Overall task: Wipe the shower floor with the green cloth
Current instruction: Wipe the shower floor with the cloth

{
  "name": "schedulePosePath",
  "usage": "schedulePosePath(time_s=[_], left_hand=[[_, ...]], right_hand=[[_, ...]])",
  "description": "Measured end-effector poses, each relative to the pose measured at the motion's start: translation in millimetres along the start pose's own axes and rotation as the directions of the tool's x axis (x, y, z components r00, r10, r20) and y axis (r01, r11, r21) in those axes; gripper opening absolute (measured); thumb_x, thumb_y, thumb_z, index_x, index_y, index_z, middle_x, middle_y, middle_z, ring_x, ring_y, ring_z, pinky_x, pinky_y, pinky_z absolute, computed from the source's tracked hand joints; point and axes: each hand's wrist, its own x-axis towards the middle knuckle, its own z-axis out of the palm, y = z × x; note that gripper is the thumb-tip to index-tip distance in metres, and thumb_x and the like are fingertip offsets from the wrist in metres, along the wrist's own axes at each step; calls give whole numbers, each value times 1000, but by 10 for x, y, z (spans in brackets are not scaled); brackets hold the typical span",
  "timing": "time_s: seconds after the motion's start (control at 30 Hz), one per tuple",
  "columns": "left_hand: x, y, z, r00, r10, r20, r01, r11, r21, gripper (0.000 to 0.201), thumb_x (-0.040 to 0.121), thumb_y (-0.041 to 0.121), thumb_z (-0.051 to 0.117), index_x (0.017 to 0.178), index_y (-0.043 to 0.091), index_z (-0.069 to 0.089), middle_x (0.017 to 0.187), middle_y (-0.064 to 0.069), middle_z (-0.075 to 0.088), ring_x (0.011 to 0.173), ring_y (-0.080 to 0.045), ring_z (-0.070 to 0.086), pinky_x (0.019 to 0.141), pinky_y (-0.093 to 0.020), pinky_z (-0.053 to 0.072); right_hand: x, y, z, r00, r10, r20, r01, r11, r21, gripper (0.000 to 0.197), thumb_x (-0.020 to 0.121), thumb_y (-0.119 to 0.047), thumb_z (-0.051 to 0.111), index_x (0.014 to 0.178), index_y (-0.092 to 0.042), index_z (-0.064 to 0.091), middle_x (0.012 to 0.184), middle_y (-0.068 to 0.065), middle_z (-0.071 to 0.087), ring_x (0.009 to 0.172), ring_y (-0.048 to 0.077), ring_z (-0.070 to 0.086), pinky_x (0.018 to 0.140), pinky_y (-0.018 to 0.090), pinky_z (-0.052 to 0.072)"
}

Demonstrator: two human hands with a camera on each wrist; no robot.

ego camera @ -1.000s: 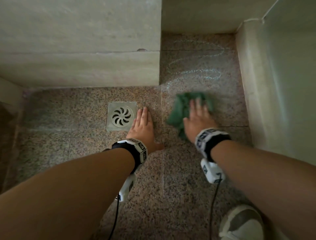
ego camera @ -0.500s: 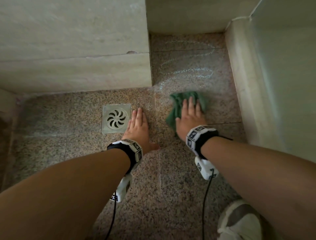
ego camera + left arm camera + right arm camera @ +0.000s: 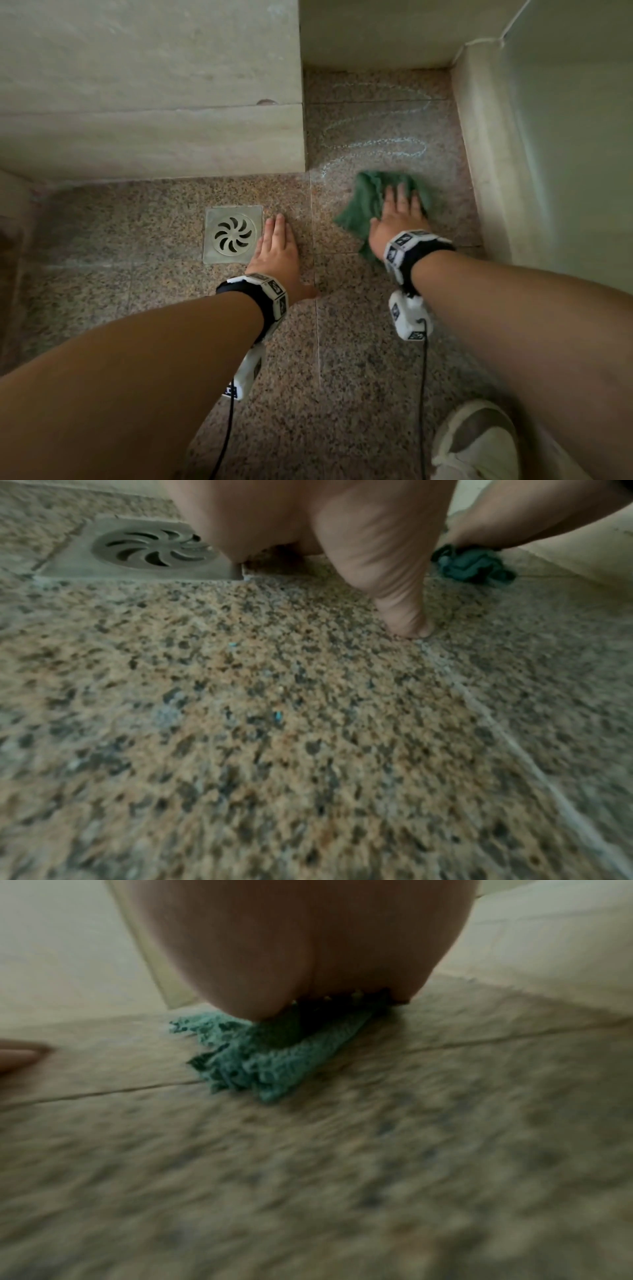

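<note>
The green cloth [image 3: 363, 205] lies crumpled on the speckled granite shower floor [image 3: 342, 377], to the right of a tile joint. My right hand [image 3: 399, 214] lies flat on top of it with straight fingers and presses it down; in the right wrist view the cloth [image 3: 260, 1058] bulges out under the palm. My left hand [image 3: 277, 246] rests flat on the floor beside the drain, fingers straight, thumb spread out to the right. The left wrist view shows that thumb [image 3: 404, 610] touching the granite and the cloth [image 3: 472, 566] off to the right.
A square metal drain [image 3: 234, 234] sits just left of my left hand. White streaks [image 3: 373, 144] mark the floor beyond the cloth. Beige walls close the back [image 3: 154, 102] and the right side [image 3: 513, 154]. A white shoe [image 3: 476, 442] stands at the lower right.
My right hand has slid the cloth a little away from me and to the right, up to the white streak. The left hand stays planted by the drain.
</note>
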Motion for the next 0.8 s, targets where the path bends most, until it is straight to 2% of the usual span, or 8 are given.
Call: schedulePosePath(time_s=[0.1, 0.2, 0.27, 0.33, 0.43, 0.5, 0.63, 0.8], left_hand=[[9, -3, 4, 1000, -4, 3, 4, 1000, -5, 141, 73, 74, 67, 149, 0, -26, 157, -13, -35, 147, -30, -26, 121, -41, -6], [2, -7, 14, 1000, -6, -1, 6, 1000, -2, 142, 72, 74, 68, 149, 1, -26, 157, -11, -35, 147, -29, -26, 122, -41, -5], [7, -7, 16, 1000, -7, -8, 7, 1000, -9, 143, 70, 75, 68, 149, 1, -27, 157, -11, -35, 147, -29, -26, 121, -41, -6], [6, 3, 21, 1000, -7, -8, 6, 1000, -8, 145, 69, 76, 68, 148, 1, -27, 157, -13, -35, 147, -29, -27, 121, -41, -7], [11, 16, 27, 1000, -2, -18, 2, 1000, -8, 146, 65, 79, 68, 150, 4, -25, 158, -14, -32, 147, -29, -27, 123, -42, -7], [9, 7, 29, 1000, 2, -31, -3, 1000, -30, 145, 65, 78, 70, 153, 7, -21, 161, -14, -26, 148, -28, -26, 122, -40, -7], [32, -14, 42, 999, 3, -35, -4, 999, -34, 148, 65, 79, 70, 150, 3, -26, 159, -12, -30, 148, -28, -25, 120, -39, -7], [23, -36, 29, 1000, 10, -20, -10, 1000, -9, 142, 72, 75, 67, 148, 2, -29, 156, -11, -37, 147, -29, -28, 120, -40, -7]], right_hand=[[85, 258, -94, 979, 203, 8, -203, 979, 33, 71, 103, -41, 30, 157, -17, -8, 164, 0, -17, 150, 29, -11, 121, 46, 6], [73, 125, -90, 975, 224, 11, -224, 972, 66, 71, 103, -39, 32, 157, -15, -7, 164, 3, -16, 150, 33, -12, 121, 47, 5], [-4, -105, -72, 993, 115, 31, -117, 992, 53, 70, 103, -37, 30, 157, -13, -9, 163, 7, -19, 149, 37, -11, 121, 46, 1], [-111, -400, -16, 995, -90, 49, 89, 996, 10, 68, 104, -35, 26, 156, -14, -11, 161, 10, -23, 149, 38, -11, 120, 48, -2], [-280, -857, 124, 917, -386, 101, 389, 921, -14, 66, 103, -36, 28, 157, -18, -6, 163, 5, -20, 150, 33, -11, 122, 49, 3], [-346, -982, 186, 890, -429, 151, 433, 901, 7, 72, 100, -40, 37, 157, -24, -3, 164, -3, -18, 150, 26, -14, 122, 48, 6], [-296, -684, 90, 918, -389, 80, 394, 917, -60, 65, 103, -41, 30, 157, -27, -2, 164, -5, -17, 151, 23, -8, 121, 45, 6], [-87, 149, -87, 994, -106, 13, 107, 989, -101, 76, 99, -56, 27, 157, -22, -8, 163, 0, -19, 151, 28, -11, 122, 44, 4]])
